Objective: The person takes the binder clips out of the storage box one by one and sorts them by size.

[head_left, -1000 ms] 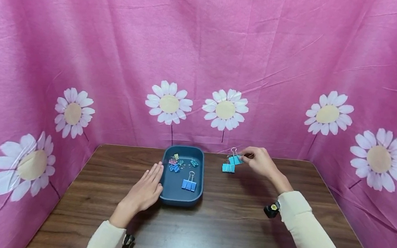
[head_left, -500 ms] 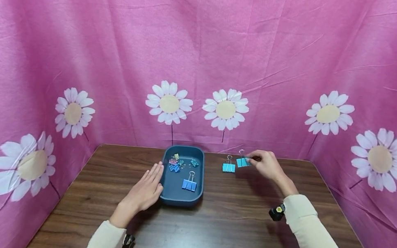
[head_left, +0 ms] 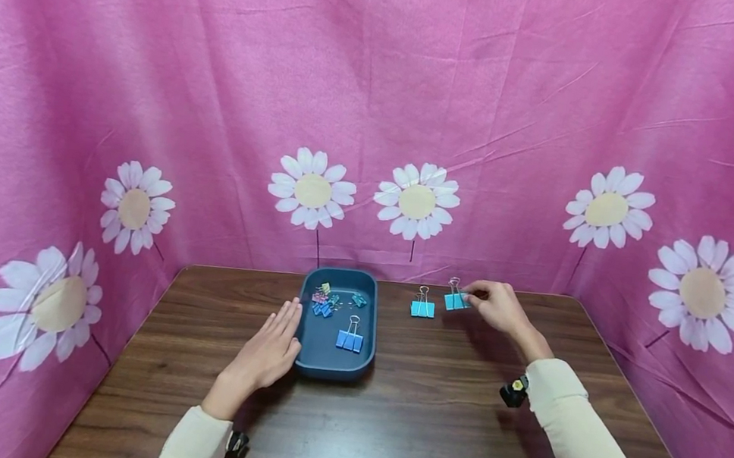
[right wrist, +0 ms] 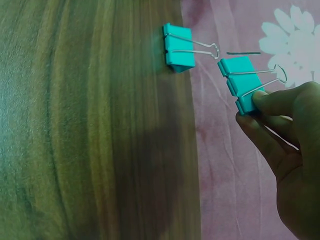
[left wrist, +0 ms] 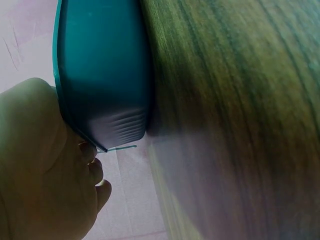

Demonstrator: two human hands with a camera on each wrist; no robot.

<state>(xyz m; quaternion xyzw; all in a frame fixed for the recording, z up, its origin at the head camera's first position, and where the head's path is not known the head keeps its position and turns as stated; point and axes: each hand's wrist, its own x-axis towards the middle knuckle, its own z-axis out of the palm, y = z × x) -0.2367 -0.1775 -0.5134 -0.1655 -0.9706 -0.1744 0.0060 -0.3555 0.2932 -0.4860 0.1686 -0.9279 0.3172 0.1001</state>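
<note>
Between thumb and fingers, my right hand (head_left: 498,305) pinches a turquoise binder clip (head_left: 457,301) by its side, wire handles pointing up. In the right wrist view that held binder clip (right wrist: 242,82) shows against the pink cloth. A second turquoise binder clip (head_left: 422,309) stands on the table to its left. My left hand (head_left: 266,350) lies with straight fingers along the left rim of a dark blue tray (head_left: 331,366). Inside the tray are a larger blue binder clip (head_left: 349,341) and several small coloured clips (head_left: 324,306) in a cluster, with a small teal clip (head_left: 359,301) near the right wall.
The brown wooden table (head_left: 383,430) carries the tray near its back edge. A pink cloth (head_left: 383,93) with printed daisies hangs behind and at both sides. Each wrist wears a small black camera, as the right one (head_left: 514,391) shows.
My right hand has moved right with its turquoise binder clip, away from the standing one, which it overlapped in view before. The left hand and tray stay where they were.
</note>
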